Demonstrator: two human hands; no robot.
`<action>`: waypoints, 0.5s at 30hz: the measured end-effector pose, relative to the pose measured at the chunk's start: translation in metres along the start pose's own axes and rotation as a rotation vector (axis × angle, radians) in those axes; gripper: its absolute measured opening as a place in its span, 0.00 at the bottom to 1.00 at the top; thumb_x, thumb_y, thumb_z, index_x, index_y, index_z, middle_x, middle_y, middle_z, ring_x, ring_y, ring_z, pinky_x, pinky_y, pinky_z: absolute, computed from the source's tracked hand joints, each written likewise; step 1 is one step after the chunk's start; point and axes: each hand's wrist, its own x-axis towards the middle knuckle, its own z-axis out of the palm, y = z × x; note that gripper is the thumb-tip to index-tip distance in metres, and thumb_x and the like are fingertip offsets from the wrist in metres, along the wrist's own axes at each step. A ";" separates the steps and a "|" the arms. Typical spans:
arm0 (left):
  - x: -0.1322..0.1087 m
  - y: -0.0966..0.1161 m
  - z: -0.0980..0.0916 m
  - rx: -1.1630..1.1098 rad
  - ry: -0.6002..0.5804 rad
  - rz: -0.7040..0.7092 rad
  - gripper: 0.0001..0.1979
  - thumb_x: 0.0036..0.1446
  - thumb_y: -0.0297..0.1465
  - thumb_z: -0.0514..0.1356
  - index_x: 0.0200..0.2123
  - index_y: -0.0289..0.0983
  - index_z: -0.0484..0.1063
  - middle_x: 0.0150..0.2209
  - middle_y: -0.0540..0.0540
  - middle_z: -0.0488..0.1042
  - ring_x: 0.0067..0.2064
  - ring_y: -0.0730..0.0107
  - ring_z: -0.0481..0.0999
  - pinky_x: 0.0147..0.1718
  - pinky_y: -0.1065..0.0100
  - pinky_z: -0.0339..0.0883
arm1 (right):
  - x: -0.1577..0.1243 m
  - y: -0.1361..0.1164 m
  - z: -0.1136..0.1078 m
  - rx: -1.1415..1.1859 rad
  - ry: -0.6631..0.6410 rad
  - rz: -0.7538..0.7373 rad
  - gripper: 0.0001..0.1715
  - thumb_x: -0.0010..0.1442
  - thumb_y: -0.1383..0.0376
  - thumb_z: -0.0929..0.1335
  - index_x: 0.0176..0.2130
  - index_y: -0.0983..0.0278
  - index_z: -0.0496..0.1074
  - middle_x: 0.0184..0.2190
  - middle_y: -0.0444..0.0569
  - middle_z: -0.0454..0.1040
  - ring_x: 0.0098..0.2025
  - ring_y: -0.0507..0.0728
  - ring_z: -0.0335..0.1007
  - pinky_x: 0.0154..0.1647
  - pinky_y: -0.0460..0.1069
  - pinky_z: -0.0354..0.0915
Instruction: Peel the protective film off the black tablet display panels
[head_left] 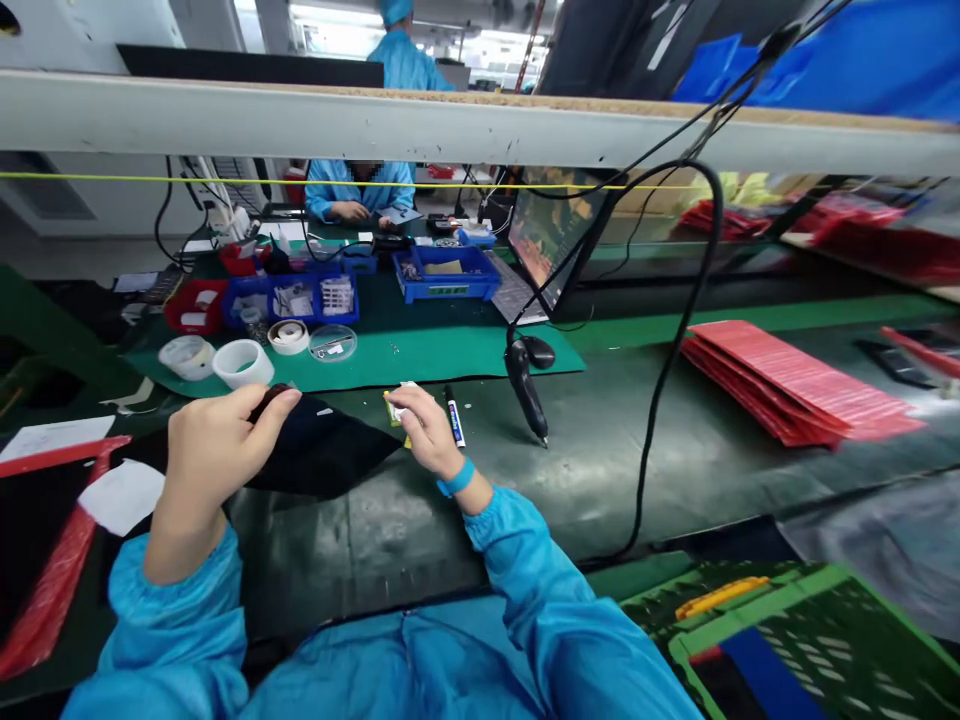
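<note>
My left hand (221, 440) is closed, with its thumb and fingers pinched on the upper left part of a black sheet (322, 450). The sheet hangs tilted over the dark green bench. Near its right corner, my right hand (426, 430) has its fingers bent over a small yellow-and-white item (393, 408); whether it grips this item is unclear. A marker (454, 420) lies just right of my right hand. Farther right, a black electric screwdriver (527, 390) hangs from a cable, its tip near the bench, beside a black mouse (538, 351).
Tape rolls (244, 364), a clear round dish (332, 343) and blue bins (448, 274) stand behind. A laptop (555, 240) is at back centre. Red bubble pouches (795, 380) lie right; a green crate (810, 640) sits lower right. A shelf (450, 125) crosses above. A person works opposite.
</note>
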 end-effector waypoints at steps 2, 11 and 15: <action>0.000 -0.003 -0.001 -0.023 -0.006 -0.040 0.25 0.66 0.50 0.54 0.24 0.39 0.67 0.17 0.49 0.63 0.24 0.67 0.66 0.27 0.66 0.50 | -0.009 0.012 0.017 0.067 -0.070 0.025 0.27 0.74 0.47 0.61 0.54 0.59 0.78 0.51 0.56 0.82 0.56 0.63 0.77 0.61 0.62 0.72; -0.002 -0.006 0.005 -0.213 -0.047 0.013 0.22 0.70 0.45 0.51 0.25 0.39 0.59 0.21 0.50 0.63 0.24 0.70 0.64 0.28 0.65 0.49 | -0.034 0.029 0.040 0.168 0.001 0.244 0.21 0.67 0.49 0.69 0.48 0.61 0.80 0.44 0.53 0.84 0.46 0.61 0.81 0.52 0.56 0.76; -0.005 -0.001 0.004 -0.156 -0.061 0.017 0.19 0.73 0.44 0.48 0.33 0.40 0.67 0.27 0.48 0.71 0.30 0.63 0.72 0.30 0.65 0.53 | -0.036 0.020 0.039 0.138 0.023 0.235 0.17 0.67 0.52 0.69 0.43 0.61 0.81 0.38 0.51 0.84 0.40 0.60 0.79 0.44 0.54 0.74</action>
